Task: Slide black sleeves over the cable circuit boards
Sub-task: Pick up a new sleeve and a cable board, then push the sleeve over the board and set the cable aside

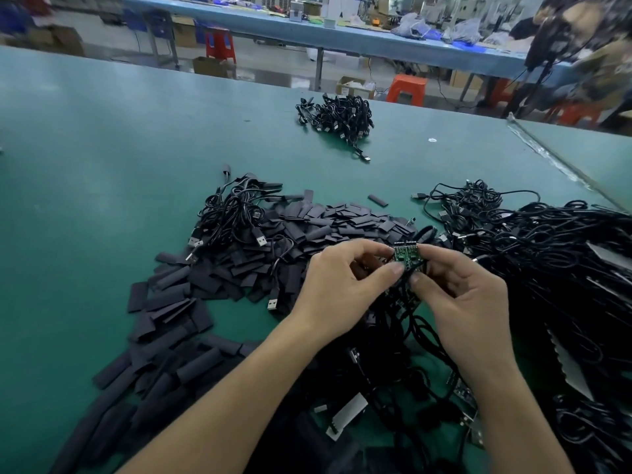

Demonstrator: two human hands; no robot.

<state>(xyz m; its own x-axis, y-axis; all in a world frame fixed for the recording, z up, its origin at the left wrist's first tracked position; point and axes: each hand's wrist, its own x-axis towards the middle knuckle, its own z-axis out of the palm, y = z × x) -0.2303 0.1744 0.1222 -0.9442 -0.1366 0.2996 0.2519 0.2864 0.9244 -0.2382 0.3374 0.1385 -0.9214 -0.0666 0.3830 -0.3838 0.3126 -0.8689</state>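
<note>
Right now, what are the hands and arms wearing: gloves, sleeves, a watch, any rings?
Nothing that shows. The left hand and right hand are bare, with no gloves or rings. The left forearm and right forearm are bare down to the frame's lower edge, with no sleeve, watch or wrist strap in view.

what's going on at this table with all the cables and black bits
A person is pinching a small green circuit board on a cable end between the left hand and the right hand, above a green table. The board is bare, with no sleeve on it yet. A pile of flat black sleeves lies just beyond the hands, and a big heap of cables sits to the right.
</note>
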